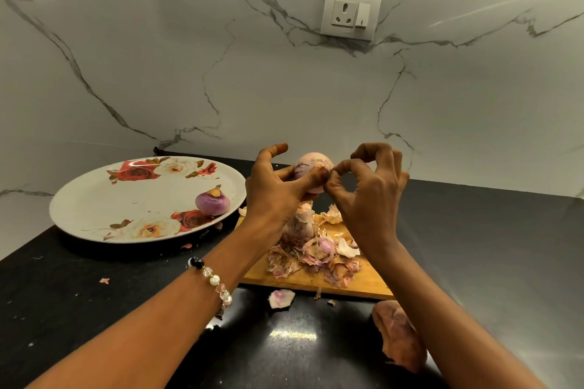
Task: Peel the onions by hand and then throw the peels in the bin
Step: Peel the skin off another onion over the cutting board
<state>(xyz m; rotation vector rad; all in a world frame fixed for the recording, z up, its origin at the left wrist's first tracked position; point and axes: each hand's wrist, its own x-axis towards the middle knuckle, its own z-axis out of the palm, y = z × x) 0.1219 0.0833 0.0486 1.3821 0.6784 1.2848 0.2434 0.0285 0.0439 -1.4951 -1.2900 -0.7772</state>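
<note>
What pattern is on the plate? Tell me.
The white plate carries red and cream roses with brown leaves around its rim, seen in the head view.

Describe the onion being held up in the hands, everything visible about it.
The onion is round, pale pink with faint purple streaks, smooth and mostly stripped of dry skin. It is held in the air above the wooden cutting board and its heap of peels. The left hand grips it from the left, thumb across its front. The right hand pinches at its right side, apparently at a scrap of skin. Its lower part is hidden by fingers.
</note>
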